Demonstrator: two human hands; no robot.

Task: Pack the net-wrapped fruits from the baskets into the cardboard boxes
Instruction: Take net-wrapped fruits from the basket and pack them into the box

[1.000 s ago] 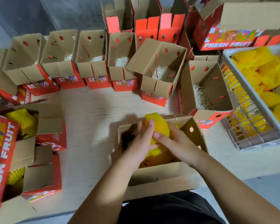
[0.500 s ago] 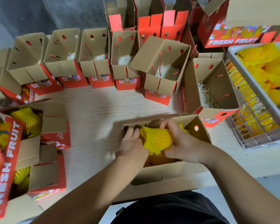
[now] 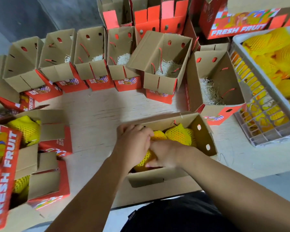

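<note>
Head view, one frame. Both hands are inside the open cardboard box (image 3: 203, 139) at the near edge of the pale wooden surface (image 3: 97, 114).

Left hand (image 3: 134, 144): fingers curled downward over a yellow net-wrapped fruit (image 3: 145, 159) in the left part of the box, gripping it from above. Right hand (image 3: 166, 153): lies just beside and touching the left hand, fingers bent round the same fruit from the near side; fingertips partly hidden behind the box wall. A second net-wrapped fruit (image 3: 179, 133) sits in the box toward the right, beyond the right hand, not touched by either hand as far as visible.

Surroundings: a row of open boxes (image 3: 90, 52) stands along the far side of the surface, flaps up, several with pale shredded filler (image 3: 167, 67) in the bottom. One further open box (image 3: 221, 77) with filler stands right of the working box. At far right, a white slatted basket (image 3: 264, 124) holds many yellow net-wrapped fruits (image 3: 271, 52). At left, boxes printed FRESH FRUIT (image 3: 7, 164) already contain netted fruit (image 3: 26, 128). A printed red box (image 3: 238, 24) is at the top right.

Image slightly blurred at the right edge.
</note>
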